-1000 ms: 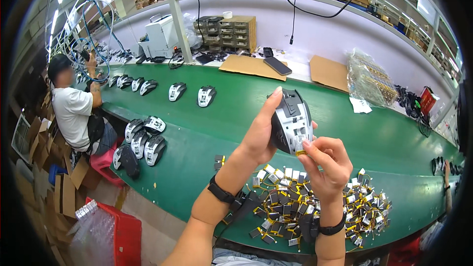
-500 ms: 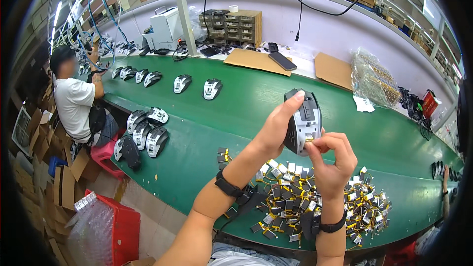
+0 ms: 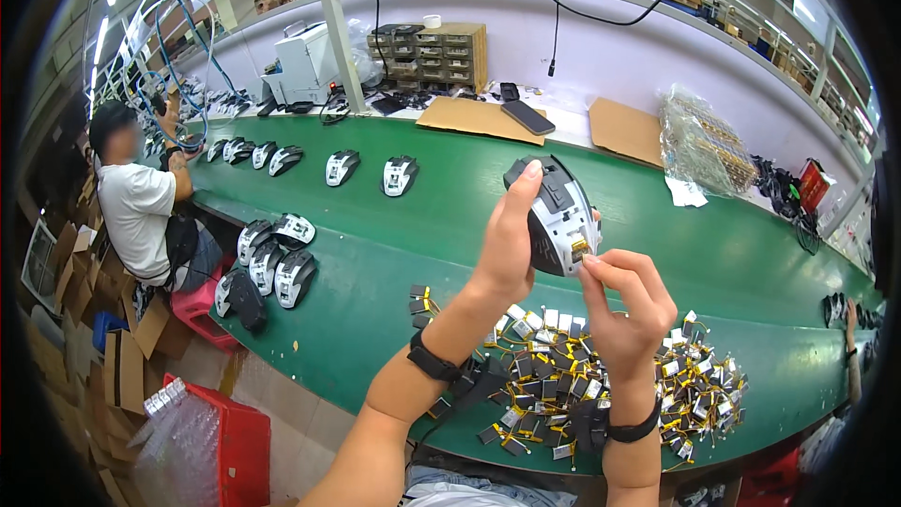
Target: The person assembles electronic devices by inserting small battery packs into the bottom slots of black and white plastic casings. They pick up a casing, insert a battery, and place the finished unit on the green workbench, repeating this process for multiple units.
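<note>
My left hand (image 3: 507, 249) is wrapped round a black and white computer mouse (image 3: 560, 207), its thumb lying along the upper part. The mouse is held up above the green table, tilted, with an open slot near its lower end. A small battery (image 3: 579, 248) with a yellow end shows at that slot. Thumb and forefinger of my right hand (image 3: 631, 310) are pinched together on the battery's edge; how deep it sits cannot be made out. Under both hands spreads a heap of small silver and black batteries (image 3: 554, 371) with yellow ends and thin wires.
Several mice (image 3: 265, 268) stand grouped at the left table edge, and more (image 3: 399, 176) line the green belt. Cardboard sheets (image 3: 479, 119), a phone (image 3: 527, 117) and a bagged stack (image 3: 706, 145) lie along the back. A co-worker (image 3: 136, 188) sits at left; another person's hand (image 3: 851, 314) reaches in at right.
The mouse has shifted slightly left and tilted in my left hand. More of the battery's yellow end shows at the slot, with my right fingertips now at its lower side.
</note>
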`<state>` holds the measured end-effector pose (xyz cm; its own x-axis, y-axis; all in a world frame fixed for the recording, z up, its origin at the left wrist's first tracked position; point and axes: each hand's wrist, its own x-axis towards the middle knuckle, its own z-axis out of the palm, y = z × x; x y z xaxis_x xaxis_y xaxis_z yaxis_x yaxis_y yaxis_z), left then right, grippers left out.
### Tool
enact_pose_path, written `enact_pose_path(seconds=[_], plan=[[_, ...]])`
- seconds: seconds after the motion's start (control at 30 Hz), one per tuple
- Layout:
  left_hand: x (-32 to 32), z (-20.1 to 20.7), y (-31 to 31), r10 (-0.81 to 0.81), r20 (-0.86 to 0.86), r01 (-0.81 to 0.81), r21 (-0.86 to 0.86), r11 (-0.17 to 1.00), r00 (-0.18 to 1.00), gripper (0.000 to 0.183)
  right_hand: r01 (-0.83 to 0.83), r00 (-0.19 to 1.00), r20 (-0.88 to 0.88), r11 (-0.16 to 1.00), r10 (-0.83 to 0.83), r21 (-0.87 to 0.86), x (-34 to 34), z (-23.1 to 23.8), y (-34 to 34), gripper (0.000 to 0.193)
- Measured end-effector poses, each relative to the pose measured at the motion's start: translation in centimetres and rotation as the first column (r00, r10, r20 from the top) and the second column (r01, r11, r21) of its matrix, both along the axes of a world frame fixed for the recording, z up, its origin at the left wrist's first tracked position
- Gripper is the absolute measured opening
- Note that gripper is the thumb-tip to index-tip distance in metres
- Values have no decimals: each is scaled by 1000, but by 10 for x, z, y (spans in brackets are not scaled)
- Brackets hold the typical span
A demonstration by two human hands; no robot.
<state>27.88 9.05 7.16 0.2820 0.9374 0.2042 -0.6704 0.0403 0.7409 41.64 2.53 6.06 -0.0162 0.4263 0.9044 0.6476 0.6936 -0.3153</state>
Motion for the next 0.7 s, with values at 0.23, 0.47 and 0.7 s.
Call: enact_pose_path(seconds=[0.23,0.47,0.7], plan=[[16,-4,-9,90,79,-86,-48,995,993,48,55,992,-114,998,-55,1,-5,-8,0,24],[11,-3,-7,124,98,-116,-82,990,987,49,66,991,120,995,-56,-80,-2,1,-5,32],[-2,-4,0,124,216,-92,-149,984,969,51,191,929,333,980,-161,-57,-29,-3,-12,48]])
